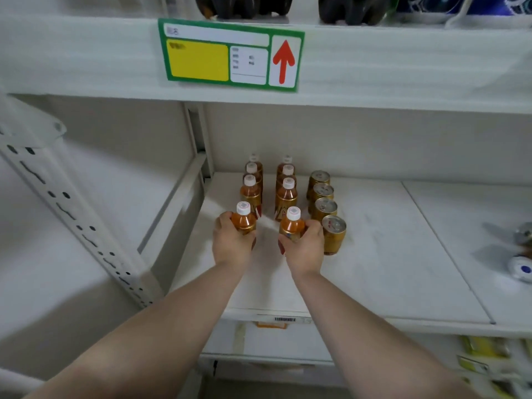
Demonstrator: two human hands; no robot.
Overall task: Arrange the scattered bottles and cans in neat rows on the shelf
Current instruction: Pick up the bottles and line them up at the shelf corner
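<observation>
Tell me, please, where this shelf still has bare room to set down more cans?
The widest bare patch lies right of the row of cans, reaching the seam in the shelf. Another bare strip runs along the front edge. It is crowded between the bottle rows, where the left hand and the right hand grip the front bottles.

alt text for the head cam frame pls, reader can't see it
The left hand and right hand each grip an amber bottle, left bottle and right bottle, fronting two bottle rows on a white shelf; four gold cans line up to the right. A green tag with a red arrow hangs above.
</observation>
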